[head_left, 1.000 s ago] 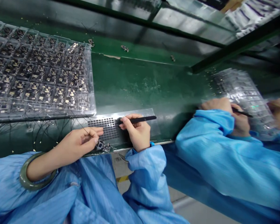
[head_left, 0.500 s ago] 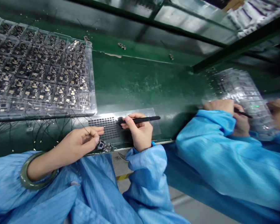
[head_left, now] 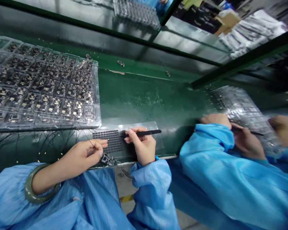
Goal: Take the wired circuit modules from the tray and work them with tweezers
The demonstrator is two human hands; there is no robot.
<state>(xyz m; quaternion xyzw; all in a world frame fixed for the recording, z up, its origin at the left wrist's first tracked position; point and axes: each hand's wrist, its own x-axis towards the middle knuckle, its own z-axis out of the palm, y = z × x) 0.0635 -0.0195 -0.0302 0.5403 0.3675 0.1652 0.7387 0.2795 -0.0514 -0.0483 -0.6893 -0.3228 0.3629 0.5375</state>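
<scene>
Circuit board (head_left: pixel 105 158) just below left hand (head_left: pixel 83 156), contact unclear.

No word, number or brand can be read in this view. The small circuit boards (head_left: pixel 55 105) in the clear plastic tray (head_left: pixel 97 119) carry some tiny marks, but they are too small and not sharp, so I cannot read them. The cardboard box (head_left: pixel 228 22) at the far top right also shows no readable text.
</scene>
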